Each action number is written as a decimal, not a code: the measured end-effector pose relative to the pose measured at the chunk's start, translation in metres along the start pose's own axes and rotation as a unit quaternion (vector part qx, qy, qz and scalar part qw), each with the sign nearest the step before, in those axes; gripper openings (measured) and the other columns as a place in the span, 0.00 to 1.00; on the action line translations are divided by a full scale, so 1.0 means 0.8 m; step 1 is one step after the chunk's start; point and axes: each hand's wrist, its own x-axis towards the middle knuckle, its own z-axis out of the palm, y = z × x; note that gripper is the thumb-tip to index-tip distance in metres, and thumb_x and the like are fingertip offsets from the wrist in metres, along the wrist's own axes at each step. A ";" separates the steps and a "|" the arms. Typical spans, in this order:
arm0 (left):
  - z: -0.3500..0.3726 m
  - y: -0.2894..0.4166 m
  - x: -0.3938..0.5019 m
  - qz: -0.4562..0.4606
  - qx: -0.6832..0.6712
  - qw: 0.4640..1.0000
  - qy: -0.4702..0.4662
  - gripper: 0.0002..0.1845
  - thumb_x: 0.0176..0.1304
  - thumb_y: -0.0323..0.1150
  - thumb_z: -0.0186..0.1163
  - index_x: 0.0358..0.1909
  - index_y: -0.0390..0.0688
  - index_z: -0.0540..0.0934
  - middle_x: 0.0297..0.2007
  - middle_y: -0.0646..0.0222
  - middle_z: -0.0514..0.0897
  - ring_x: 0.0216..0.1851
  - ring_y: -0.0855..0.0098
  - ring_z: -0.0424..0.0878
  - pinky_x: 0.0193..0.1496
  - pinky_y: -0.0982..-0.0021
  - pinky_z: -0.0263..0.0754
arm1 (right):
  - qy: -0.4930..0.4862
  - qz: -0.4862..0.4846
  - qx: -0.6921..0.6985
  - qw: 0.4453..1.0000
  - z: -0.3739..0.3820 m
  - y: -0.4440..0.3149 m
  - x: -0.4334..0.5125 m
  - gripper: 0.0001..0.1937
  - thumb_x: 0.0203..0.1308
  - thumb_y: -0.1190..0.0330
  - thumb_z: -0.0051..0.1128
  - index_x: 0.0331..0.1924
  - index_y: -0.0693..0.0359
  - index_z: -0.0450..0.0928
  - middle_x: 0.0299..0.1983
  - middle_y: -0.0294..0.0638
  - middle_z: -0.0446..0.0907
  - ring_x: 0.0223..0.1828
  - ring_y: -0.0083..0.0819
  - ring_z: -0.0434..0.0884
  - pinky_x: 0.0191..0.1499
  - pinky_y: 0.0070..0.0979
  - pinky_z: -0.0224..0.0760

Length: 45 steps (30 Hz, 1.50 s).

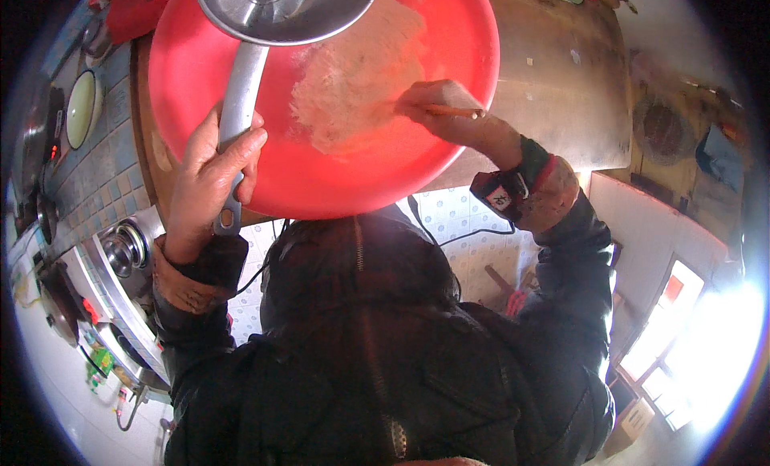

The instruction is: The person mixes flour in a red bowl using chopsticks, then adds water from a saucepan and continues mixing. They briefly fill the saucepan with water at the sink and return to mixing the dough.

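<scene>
My left hand grips the long handle of a metal dipper, whose round bowl is partly cut off by the top of the view. The dipper hangs over the left part of a large red plastic basin. A pale, loose heap of what looks like flour lies spread in the basin. At the right edge of the heap is my right hand, its fingers closed around thin wooden chopsticks. Their lower ends are hidden by the hand. The dipper's contents cannot be made out.
The basin rests on a wooden table. On the left, a tiled counter carries a pale green bowl, with metal bowls nearer me. A black cable runs below the table. Bright light enters from a window at right.
</scene>
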 end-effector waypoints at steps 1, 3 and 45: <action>-0.001 -0.001 -0.002 -0.005 0.001 1.000 0.005 0.09 0.63 0.29 0.54 0.43 0.39 0.69 0.19 0.74 0.68 0.13 0.83 0.65 0.17 0.81 0.56 | 0.018 -0.039 -0.068 0.997 -0.012 0.010 0.002 0.08 0.58 0.69 0.50 0.35 0.62 0.78 0.34 0.45 0.79 0.40 0.42 0.78 0.41 0.32 0.72; -0.002 -0.002 -0.004 -0.014 0.005 1.000 0.014 0.09 0.63 0.29 0.54 0.43 0.39 0.69 0.19 0.74 0.68 0.14 0.83 0.65 0.17 0.81 0.57 | 0.051 -0.040 -0.156 0.986 -0.038 0.027 0.004 0.08 0.58 0.68 0.51 0.36 0.62 0.78 0.34 0.44 0.79 0.40 0.41 0.79 0.41 0.31 0.73; 0.002 0.017 0.035 0.017 0.032 0.999 0.041 0.07 0.63 0.31 0.53 0.39 0.39 0.70 0.17 0.74 0.69 0.13 0.83 0.65 0.18 0.81 0.56 | 0.187 0.027 -0.142 0.972 -0.052 0.065 0.062 0.09 0.56 0.63 0.53 0.35 0.59 0.79 0.30 0.49 0.77 0.34 0.48 0.77 0.36 0.40 0.70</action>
